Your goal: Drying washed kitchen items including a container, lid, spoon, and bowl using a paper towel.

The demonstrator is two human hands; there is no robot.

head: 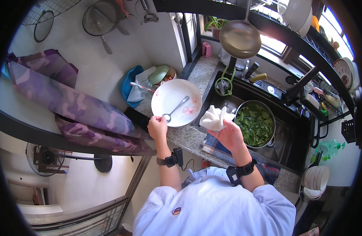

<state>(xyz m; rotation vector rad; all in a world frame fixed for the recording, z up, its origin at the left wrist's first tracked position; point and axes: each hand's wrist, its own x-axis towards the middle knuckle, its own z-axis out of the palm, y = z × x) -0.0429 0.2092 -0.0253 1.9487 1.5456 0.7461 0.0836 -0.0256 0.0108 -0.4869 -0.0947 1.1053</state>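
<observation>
My left hand [158, 127] grips the near left rim of a wide white dish [175, 88] with pink flower decoration. A metal spoon [178, 105] lies across the inside of the dish, its bowl end right by my left fingertips. Whether those fingers also pin the spoon, I cannot tell. In my right hand [230, 136] is a crumpled white textured wipe [216, 118], held up over the near left edge of the black sink [290, 141]. A metal pot [274, 125] stands in the sink, with green leaves [254, 124] in water.
Behind the dish are a blue basin [128, 85], a glass jar [146, 86] and a green lid [159, 74] over a food bowl. A ladle [240, 38] hangs above the sink, below a dish rack. A dark cloth [218, 146] drapes the granite counter's [184, 137] front edge.
</observation>
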